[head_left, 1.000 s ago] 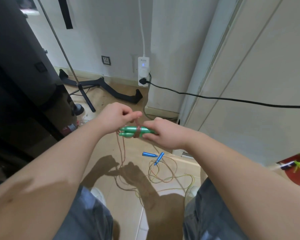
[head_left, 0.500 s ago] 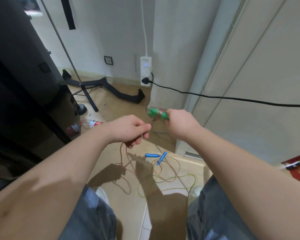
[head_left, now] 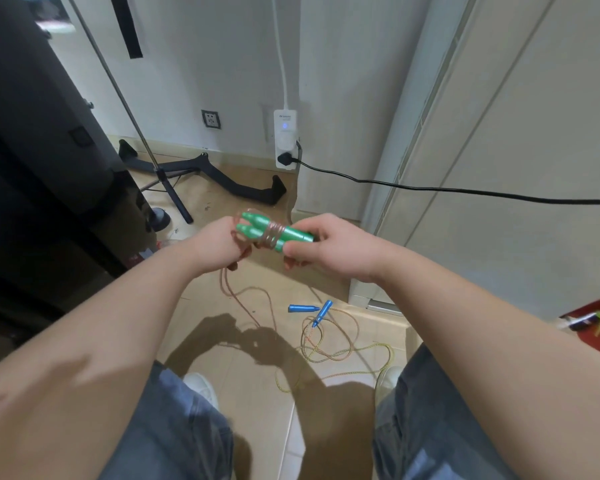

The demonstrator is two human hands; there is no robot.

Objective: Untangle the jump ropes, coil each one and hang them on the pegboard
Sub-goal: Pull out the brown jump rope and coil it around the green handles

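Two green jump-rope handles (head_left: pixel 291 233) lie side by side at chest height, with several turns of pinkish clear rope (head_left: pixel 272 233) wound round their middle. My right hand (head_left: pixel 329 249) grips the handles at their right end. My left hand (head_left: pixel 219 245) pinches the same rope just left of the handles, and the loose rest (head_left: pixel 246 306) hangs from it to the floor. A second rope with two blue handles (head_left: pixel 309 309) and a yellow-orange cord (head_left: pixel 340 351) lies in loose loops on the floor between my feet. No pegboard is in view.
A black power cable (head_left: pixel 465 192) runs from a white wall socket strip (head_left: pixel 286 140) across to the right at hand height. A tripod stand (head_left: pixel 174 188) with black legs and a dark cabinet (head_left: pixel 32 161) stand to the left. White cupboard doors (head_left: pixel 516 150) fill the right.
My right hand swung the green handles up and away, then back level in front of me. More turns of rope now sit round the handles, and less rope lies on the floor.
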